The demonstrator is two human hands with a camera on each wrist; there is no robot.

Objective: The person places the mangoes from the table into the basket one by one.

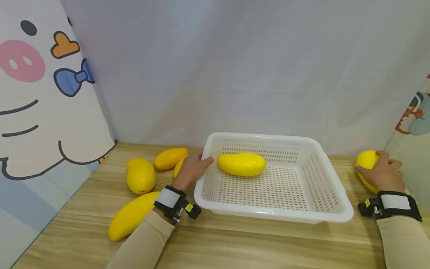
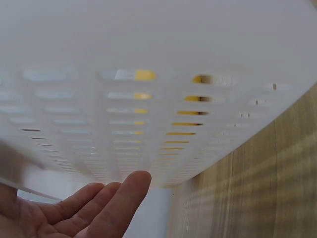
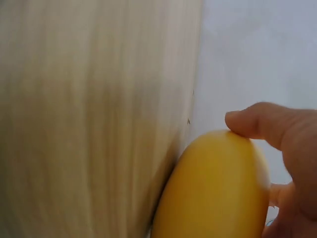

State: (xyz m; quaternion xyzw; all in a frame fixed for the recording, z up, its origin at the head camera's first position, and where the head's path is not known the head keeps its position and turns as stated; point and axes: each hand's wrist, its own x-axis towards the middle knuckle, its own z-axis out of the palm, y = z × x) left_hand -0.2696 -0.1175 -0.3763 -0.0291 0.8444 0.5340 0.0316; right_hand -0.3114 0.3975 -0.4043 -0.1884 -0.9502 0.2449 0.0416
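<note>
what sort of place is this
Probably an indoor tabletop set-up arranged for handling things: a wood-grain table, a plain pale backdrop behind it and a cartoon-printed panel along the left.

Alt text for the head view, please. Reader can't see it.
A person's right hand grips a yellow fruit at the table's far right, while the left hand is at the left rim of a white basket holding another fruit. Four more fruits lie left of the basket.
</note>
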